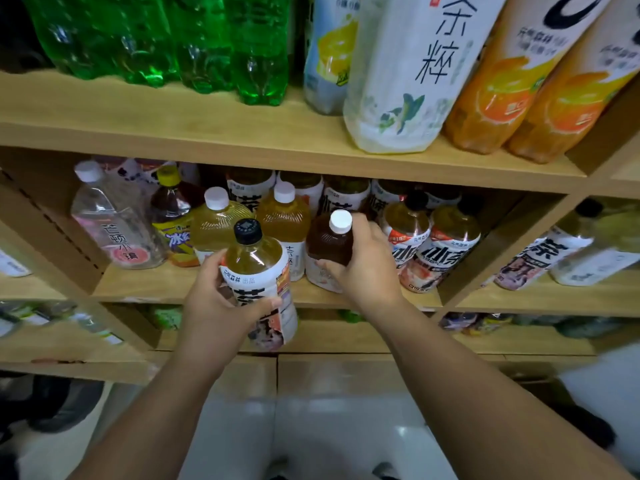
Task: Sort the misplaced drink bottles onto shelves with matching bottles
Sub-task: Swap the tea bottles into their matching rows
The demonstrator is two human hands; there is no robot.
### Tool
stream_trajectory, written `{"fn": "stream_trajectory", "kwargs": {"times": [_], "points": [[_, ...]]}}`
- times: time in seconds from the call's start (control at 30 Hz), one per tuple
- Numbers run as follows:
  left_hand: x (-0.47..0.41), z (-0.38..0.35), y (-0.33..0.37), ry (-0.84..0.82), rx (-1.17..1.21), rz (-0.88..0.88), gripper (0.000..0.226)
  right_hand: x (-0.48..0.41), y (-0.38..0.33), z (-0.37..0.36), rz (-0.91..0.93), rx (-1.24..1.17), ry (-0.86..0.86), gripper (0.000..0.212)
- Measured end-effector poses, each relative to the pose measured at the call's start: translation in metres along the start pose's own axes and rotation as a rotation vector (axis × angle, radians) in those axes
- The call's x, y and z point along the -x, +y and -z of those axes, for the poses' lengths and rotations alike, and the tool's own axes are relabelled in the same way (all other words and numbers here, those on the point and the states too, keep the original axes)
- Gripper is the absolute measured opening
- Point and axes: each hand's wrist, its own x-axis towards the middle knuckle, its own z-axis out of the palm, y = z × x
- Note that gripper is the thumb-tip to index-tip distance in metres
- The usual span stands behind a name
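1. Peering into the middle shelf (145,282) on my feed, I get only label tops from the back row (344,195) behind the front bottles, so I cannot count it. Everything on the top shelf (173,123) is cut off above the labels, and the lowest shelf is too blurred to name anything.
2. The left hand (221,299) grips the black-capped bottle (258,271) round its label, thumb across the front. The bottle is upright, out in front of the middle shelf's edge. It holds pale yellow liquid.
3. The right hand (363,268) curls round the dark brown bottle (329,244) - white cap, at the front of the middle shelf. The hand hides its right side.
4. The middle compartment also holds a clear pink-labelled bottle (110,220) at far left and a yellow-capped bottle (171,216) of dark drink just beside it. Next come the white-capped pale bottles (218,223), and right of the right hand, the black-capped pair (408,223).
5. Counts:
   - Two white-capped pale bottles, two in the black-capped pair, and one bottle in each hand.
   - On the top shelf, two orange bottles (502,81), one white tea bottle (408,81) and one lemon bottle (329,53).
   - The green bottles (156,39) blur together - I cannot number them.
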Motion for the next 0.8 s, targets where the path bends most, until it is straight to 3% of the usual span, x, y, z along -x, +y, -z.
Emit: {"fn": "stream_trajectory", "kwargs": {"times": [0.47, 0.8], "points": [[0.023, -0.042, 0.013, -0.059, -0.014, -0.039, 0.084, 0.046, 0.043, 0.059, -0.014, -0.274, 0.020, 0.085], [0.086, -0.159, 0.040, -0.097, -0.067, -0.113, 0.079, 0.075, 0.157, 0.158, 0.010, -0.461, 0.031, 0.084]]}}
